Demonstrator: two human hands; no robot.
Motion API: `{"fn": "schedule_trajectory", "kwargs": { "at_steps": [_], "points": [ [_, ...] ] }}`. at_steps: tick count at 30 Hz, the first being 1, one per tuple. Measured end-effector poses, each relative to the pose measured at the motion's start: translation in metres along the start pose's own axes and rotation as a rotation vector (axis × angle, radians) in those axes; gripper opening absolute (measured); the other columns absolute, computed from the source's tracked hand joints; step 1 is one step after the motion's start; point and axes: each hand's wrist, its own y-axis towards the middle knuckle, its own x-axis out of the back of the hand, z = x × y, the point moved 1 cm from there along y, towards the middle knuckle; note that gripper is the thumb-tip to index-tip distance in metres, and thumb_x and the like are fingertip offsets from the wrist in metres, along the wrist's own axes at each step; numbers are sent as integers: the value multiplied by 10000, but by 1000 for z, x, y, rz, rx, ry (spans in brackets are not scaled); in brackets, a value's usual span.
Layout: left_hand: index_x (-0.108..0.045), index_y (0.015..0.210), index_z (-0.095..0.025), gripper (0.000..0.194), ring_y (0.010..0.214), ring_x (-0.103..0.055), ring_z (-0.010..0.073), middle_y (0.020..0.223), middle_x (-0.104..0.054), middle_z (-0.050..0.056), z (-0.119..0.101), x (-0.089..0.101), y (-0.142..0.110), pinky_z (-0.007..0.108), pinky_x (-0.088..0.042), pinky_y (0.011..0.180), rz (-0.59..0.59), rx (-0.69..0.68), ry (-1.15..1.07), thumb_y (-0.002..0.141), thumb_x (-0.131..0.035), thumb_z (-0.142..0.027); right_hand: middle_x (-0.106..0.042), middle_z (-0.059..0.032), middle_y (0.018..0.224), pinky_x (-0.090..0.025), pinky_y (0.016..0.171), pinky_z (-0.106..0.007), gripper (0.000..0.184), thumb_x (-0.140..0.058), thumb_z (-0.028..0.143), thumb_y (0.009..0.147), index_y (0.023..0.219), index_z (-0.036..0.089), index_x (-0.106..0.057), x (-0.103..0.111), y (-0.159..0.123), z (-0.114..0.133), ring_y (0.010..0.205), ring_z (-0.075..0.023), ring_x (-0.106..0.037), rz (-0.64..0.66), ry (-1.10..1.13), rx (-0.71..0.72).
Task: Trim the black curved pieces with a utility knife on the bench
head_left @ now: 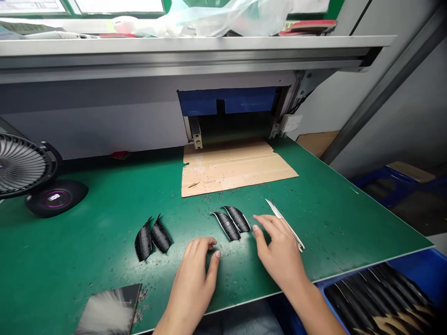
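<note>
Two curved black shells [228, 226] lie near the right hand [282, 249], which, like the left hand [194, 269], has its fingers parted.

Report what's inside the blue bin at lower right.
Long black pieces lie side by side in the blue bin, with tan material showing toward the near end. Anything beneath them, or hidden below the green table, can't be seen.
</note>
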Motion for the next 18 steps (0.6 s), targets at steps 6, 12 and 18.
{"fn": "schedule_trajectory", "kwargs": {
  "at_steps": [6, 12, 18],
  "points": [
    [-620, 866, -255, 82, 861, -557, 242, 874, -622, 48, 6, 9, -21, 299, -392, 737, 1, 6, 110, 876, -559, -308, -619, -63, 1064, -461, 858, -383, 260, -425, 245, 956, 1126, 193, -614, -7, -2, 7, 1006, -237, -532, 37, 83, 21],
    [-613, 851, -252, 65, 782, -569, 196, 808, -612, 29, 9, 15, -37, 259, -391, 699, -86, -27, 97, 874, -576, -301, -623, -56, 1041, -458, 831, -379, 246, -438, 254, 956, 1114, 195, -617, -13, -3, 10, 978, -233, -537, 66, 110, 9],
    [-644, 715, -245, 144, 632, -532, 181, 655, -575, 36, -2, 3, -49, 274, -389, 617, -213, -34, -121, 850, -603, -275, -629, -38, 1035, -450, 832, -362, 243, -433, 262, 963, 1127, 212, -605, -22, -11, 18, 985, -220, -544, 88, 128, 18]
  ]
}}
